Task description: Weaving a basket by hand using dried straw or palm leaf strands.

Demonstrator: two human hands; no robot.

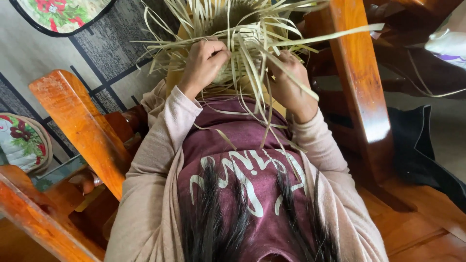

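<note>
Your weave (242, 46) sits at 12 o'clock, up on your lap just past your chest, with loose pale strips (272, 36) fanning out all around it. Your left hand (206, 60) is curled shut on a bunch of strips at about 11, and your right hand (289, 82) at 1 is pinching strips against the woven part. Heads up: those long ends near 2 o'clock lie across the wooden armrest (359, 82), so I'd guess they could snag or kink there. Strips look dry, so a sharp bend might crack one. The other armrest (80, 126) is at 9.
</note>
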